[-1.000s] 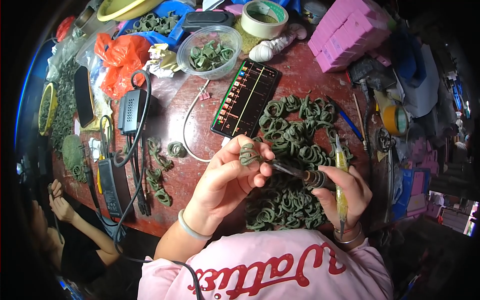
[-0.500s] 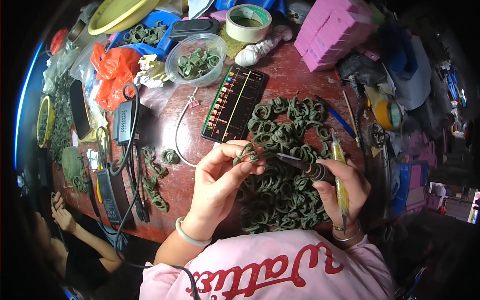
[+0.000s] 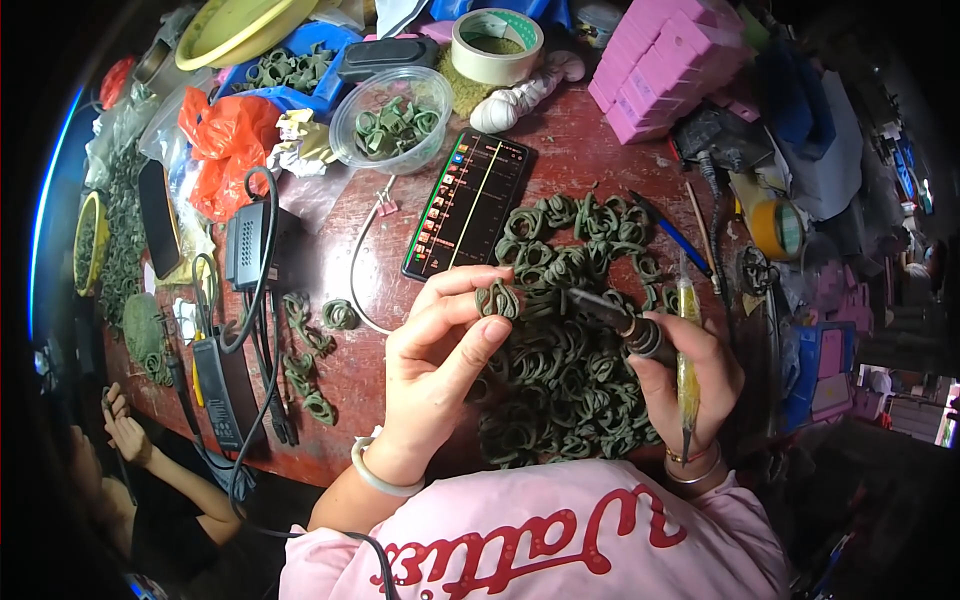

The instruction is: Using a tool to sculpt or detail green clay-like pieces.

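My left hand (image 3: 432, 345) pinches a dark green ring (image 3: 496, 299), waxy in look with a twisted, layered front, between thumb and fingers. In my right hand (image 3: 712, 375) is a dark pen-like tool (image 3: 640, 334) with a thin metal tip, resembling a soldering iron or wax pen. Its tip points left toward the ring, with a gap between them. A slim yellow-handled pick (image 3: 687, 370) with a dark point is tucked between the fingers of the same hand. Beneath both hands spreads a heap of similar green rings (image 3: 570, 410).
A lit phone (image 3: 468, 205) lies beyond my left hand. Black power units (image 3: 258, 245) with cables and several loose rings (image 3: 305, 360) lie left. Farther back stand a clear tub (image 3: 392, 120), a tape roll (image 3: 497, 45) and pink blocks (image 3: 665, 65). Another person's hand (image 3: 128, 430) shows lower left.
My left hand has turned the ring so its layered front shows, and its fingers have shifted upward slightly. The dark tool's tip has drawn a little to the right, away from the ring.
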`<state>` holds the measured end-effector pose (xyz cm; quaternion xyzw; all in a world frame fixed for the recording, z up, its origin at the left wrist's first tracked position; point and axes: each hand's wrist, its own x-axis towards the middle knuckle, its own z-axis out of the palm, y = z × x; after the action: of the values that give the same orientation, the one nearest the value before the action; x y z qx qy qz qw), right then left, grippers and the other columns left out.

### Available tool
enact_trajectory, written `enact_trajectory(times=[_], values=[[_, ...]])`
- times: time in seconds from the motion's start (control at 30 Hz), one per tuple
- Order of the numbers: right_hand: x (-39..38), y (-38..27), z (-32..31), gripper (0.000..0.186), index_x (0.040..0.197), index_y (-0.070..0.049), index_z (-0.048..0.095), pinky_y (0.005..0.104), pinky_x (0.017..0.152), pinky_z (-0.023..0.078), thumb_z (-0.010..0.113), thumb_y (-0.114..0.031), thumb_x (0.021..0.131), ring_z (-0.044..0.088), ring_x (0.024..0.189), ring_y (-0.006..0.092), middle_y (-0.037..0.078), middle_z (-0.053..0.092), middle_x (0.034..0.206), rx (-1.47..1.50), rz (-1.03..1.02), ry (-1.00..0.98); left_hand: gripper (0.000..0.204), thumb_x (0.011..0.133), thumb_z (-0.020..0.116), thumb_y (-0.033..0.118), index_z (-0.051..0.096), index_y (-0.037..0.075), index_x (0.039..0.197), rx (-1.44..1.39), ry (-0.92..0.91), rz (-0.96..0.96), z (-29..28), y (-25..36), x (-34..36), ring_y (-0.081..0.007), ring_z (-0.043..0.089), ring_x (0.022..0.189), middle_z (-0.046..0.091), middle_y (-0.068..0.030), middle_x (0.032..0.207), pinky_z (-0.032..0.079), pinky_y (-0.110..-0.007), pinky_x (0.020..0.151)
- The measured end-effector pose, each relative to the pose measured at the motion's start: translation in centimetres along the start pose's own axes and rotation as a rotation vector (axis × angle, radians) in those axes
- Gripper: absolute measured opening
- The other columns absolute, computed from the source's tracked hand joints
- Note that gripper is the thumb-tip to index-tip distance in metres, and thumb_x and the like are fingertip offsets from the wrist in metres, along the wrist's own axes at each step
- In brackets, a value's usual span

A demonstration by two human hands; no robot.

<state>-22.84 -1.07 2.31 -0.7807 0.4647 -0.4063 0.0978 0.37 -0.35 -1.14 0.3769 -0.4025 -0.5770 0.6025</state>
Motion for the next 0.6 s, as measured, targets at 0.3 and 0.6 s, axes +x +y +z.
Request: enact_trajectory(times=[0.3,0.6], values=[[0.36,-0.55,-0.17,0.040,0.106,-0.003,0.065,0.0320,0.061,0.051,0.084,-0.016,0.074,0.064,0.068,0.0220,0.007,0.071,0.090,-0.007,-0.052,-0.067,0.018,0.083,0.067,-0.009,0.065,-0.005,0.100,0.217,0.016,0.141,-0.05,-0.24,-0.06,-0.0170,0.059,0.107,0.056,-0.0156,0.125,0.050,-0.027,0.088],[0.26,-0.72,-0.01,0.042,0.107,-0.003,0.066,0.0320,0.061,0.052,0.085,-0.014,0.071,0.063,0.068,0.0221,0.007,0.070,0.089,-0.030,-0.061,-0.111,0.019,0.079,0.066,-0.011,0.062,-0.005,0.096,0.305,0.039,0.189,0.02,-0.16,-0.16,-0.0175,0.059,0.107,0.054,-0.0166,0.127,0.049,-0.028,0.090]])
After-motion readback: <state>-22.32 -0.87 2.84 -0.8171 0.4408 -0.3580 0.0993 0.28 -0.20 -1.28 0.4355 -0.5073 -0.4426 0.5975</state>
